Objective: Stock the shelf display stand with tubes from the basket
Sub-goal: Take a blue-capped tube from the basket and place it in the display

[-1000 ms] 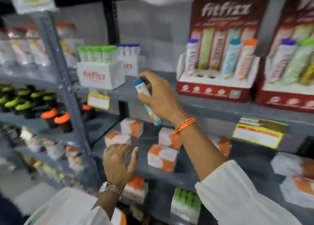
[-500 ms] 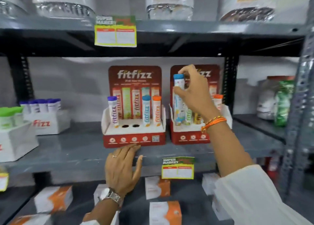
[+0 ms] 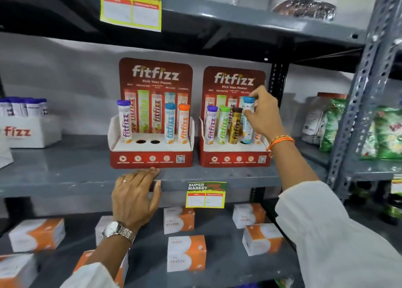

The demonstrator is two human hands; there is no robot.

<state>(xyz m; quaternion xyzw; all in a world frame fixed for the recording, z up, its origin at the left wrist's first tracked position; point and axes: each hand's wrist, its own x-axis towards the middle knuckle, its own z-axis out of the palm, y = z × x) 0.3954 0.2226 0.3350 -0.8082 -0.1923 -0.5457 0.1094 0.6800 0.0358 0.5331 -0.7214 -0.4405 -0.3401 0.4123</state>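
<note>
Two red fitfizz display stands sit on the grey middle shelf (image 3: 65,174). The left stand (image 3: 152,157) holds a purple-capped tube, a blue-capped tube and an orange-capped tube, with two bare holes (image 3: 148,141) between them. The right stand (image 3: 233,158) holds purple, green and brown tubes. My right hand (image 3: 262,115) grips a blue-capped tube (image 3: 248,122) by its top, its base at a hole in the right stand. My left hand (image 3: 136,195) lies flat over the shelf's front edge below the left stand. No basket is in view.
A white fitfizz box (image 3: 26,131) of purple-capped tubes stands at the far left. Orange-and-white cartons (image 3: 186,253) lie on the lower shelf. Green packets (image 3: 387,133) fill the adjacent rack on the right. A yellow price label (image 3: 205,195) hangs from the shelf edge.
The view swung from the left racks to face the two stands. My right hand carried the blue-capped tube over and lowered it into the right stand. My left hand came to rest on the shelf edge.
</note>
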